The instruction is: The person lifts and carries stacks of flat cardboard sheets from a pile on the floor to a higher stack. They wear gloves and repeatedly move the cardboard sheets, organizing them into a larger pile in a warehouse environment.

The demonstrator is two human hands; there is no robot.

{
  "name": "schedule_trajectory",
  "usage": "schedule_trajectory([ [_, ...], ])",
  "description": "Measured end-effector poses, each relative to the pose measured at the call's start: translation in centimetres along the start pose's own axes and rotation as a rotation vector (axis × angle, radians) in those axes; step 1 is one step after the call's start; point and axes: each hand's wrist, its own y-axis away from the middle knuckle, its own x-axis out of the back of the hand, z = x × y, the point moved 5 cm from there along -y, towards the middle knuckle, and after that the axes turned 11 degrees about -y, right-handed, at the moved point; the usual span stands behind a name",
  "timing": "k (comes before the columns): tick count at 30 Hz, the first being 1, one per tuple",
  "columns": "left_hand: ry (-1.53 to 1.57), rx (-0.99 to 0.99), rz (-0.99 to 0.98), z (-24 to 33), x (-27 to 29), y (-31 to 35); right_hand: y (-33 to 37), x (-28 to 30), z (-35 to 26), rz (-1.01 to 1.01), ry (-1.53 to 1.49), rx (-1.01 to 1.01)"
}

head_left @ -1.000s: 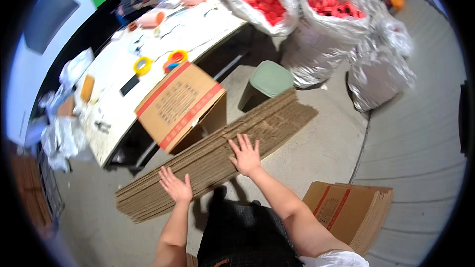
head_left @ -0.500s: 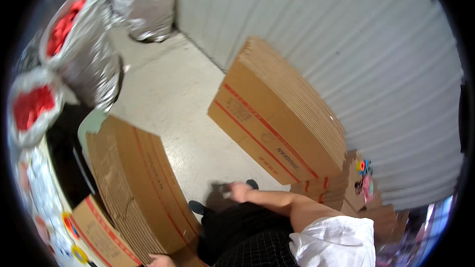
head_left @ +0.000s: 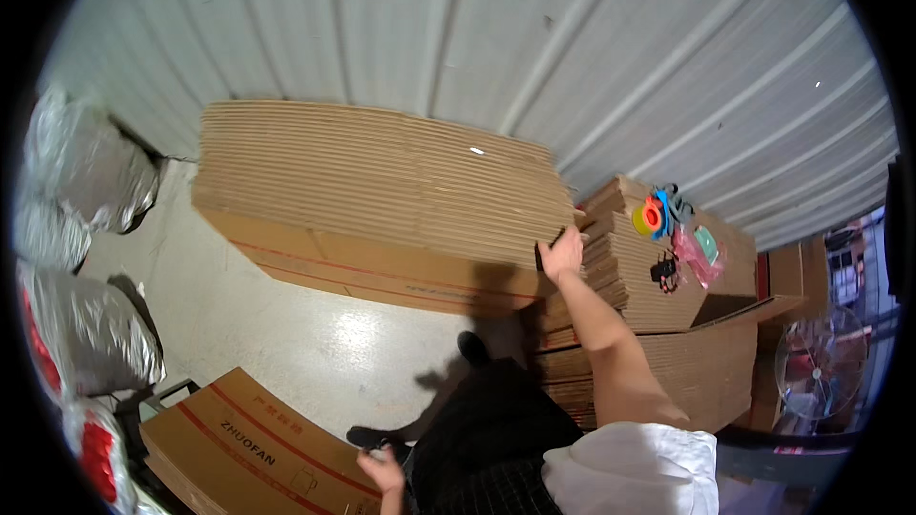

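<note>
A tall stack of flattened cardboard boxes [head_left: 382, 191] leans against the corrugated metal wall. My right hand [head_left: 562, 255] reaches out and grips the stack's right-hand edge, fingers curled over the cardboard. My left hand [head_left: 380, 467] hangs low beside my dark trousers, fingers loosely apart and holding nothing, just right of a second pile of flat boxes [head_left: 239, 453] with red stripes at the lower left.
More flattened cardboard [head_left: 658, 324] is piled at the right, with tape rolls and small coloured tools [head_left: 668, 219] on top. Silver plastic sacks [head_left: 86, 324] stand at the left, some holding red parts. A fan [head_left: 821, 362] shows at the far right.
My view has swung from the table and floor stack round to the wall. My right hand left the first stack and now grips the leaning stack; my left hand dropped to my side.
</note>
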Motion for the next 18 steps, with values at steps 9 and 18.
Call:
schedule_trajectory([
  [9,0.274,-0.226,-0.527,28.8,-12.2,2.9,-8.6,0.8,6.7,-0.104,-0.06,0.148],
  [18,0.482,0.025,-0.611,35.4,-26.1,2.3,-5.8,1.1,11.7,-0.163,-0.238,0.387],
])
